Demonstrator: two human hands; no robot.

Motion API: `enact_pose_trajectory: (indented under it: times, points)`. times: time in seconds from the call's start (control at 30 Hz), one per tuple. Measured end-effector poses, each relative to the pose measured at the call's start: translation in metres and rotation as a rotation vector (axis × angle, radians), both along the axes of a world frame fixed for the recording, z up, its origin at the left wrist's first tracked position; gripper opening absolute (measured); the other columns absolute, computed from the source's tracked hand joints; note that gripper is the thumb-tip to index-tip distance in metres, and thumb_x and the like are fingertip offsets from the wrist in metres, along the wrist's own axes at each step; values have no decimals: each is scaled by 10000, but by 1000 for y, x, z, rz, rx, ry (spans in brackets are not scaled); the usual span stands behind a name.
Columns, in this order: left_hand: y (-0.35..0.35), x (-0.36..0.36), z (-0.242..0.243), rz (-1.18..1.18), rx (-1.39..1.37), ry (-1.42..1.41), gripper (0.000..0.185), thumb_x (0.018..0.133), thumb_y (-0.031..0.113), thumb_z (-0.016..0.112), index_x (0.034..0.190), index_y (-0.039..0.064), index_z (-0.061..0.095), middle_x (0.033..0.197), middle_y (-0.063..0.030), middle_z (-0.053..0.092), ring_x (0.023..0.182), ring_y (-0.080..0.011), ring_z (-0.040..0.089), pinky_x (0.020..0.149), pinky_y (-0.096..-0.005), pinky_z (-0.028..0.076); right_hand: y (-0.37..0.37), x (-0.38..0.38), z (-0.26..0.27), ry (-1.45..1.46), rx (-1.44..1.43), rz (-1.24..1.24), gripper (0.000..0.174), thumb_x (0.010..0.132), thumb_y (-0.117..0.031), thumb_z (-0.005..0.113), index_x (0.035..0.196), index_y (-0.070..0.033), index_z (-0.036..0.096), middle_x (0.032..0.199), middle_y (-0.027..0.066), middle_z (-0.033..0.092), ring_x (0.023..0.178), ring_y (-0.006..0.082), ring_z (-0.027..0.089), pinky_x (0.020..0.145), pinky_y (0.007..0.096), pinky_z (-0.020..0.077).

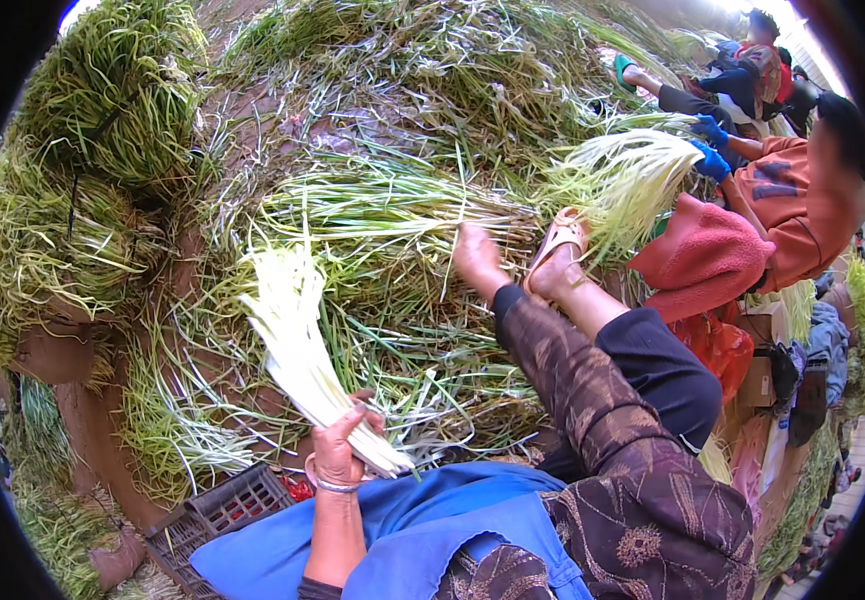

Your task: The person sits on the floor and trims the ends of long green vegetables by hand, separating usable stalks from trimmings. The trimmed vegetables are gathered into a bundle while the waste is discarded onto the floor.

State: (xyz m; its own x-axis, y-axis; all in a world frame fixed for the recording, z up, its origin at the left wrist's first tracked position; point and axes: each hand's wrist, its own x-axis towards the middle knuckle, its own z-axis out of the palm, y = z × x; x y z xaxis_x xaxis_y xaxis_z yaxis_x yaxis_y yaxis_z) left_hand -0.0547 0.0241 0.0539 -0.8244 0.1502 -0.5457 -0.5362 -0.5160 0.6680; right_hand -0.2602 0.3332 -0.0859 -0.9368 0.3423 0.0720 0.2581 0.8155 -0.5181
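Note:
My left hand [342,442], with a bracelet at the wrist, is closed around a bundle of pale, blanched leafy stalks [293,337]. Their thick white ends lie over the blue apron [432,495] and their yellowish tips point away from me. Farther forward, my right hand [477,255] is at the near side of a pile of long green stalks [395,202], beside a thin upright stalk. The fingers of that hand are partly hidden, so its hold cannot be told. Loose green and white stalks lie between the two hands.
Beside the apron stands a black plastic crate [214,502]. Big heaps of green leaves [102,90] rise at the left. My foot in a tan clog [563,236] is right of the pile. At the right, a seated person in blue gloves [711,159] holds pale leaves [627,172].

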Motion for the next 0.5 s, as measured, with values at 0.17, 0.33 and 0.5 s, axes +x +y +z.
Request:
enact_pose_trajectory:
  times: [0.17,0.33,0.5]
  points:
    - [-2,-20,-19,291,-110,-205,251,856,70,614,1095,26,553,916,-113,650,839,-251,663,633,-350,560,61,-27,-19,-236,254,197,215,827,-104,500,1020,-87,592,1033,158,620,930,327,643,743,441,520]
    - [-1,-14,-50,313,164,-381,136,850,127,671,933,37,612,812,-96,632,709,-244,646,617,-367,569,26,2,3,-177,356,371,138,812,-76,552,878,-75,674,826,156,656,765,297,668,652,397,540]
    - [9,-2,-62,210,40,-452,145,843,127,687,912,31,604,747,-91,626,624,-207,609,571,-358,526,-23,96,50,-266,-169,479,231,812,-263,655,824,-32,644,765,169,607,697,319,614,636,450,472]
